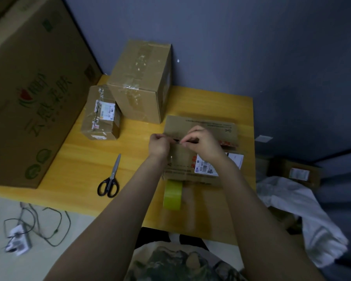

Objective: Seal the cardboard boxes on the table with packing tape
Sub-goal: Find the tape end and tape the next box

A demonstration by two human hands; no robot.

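Flat brown cardboard box (pixel 199 126): labelled, table's 3 o'clock.
Tall brown cardboard box (pixel 138 84): upright, taped, 12 o'clock.
Small brown cardboard box (pixel 99 116): labelled, 10 o'clock.
Yellow-green roll of packing tape (pixel 172 194): on edge, touching flat box's 6 o'clock side.

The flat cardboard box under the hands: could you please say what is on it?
Left hand and right hand pinch a thin strip, likely tape; a white barcode label lies nearer. What lies beneath them is covered.

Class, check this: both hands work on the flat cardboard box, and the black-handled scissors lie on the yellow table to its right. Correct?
Not quite: the head view shows the black-handled scissors lying left of the flat cardboard box, not right.
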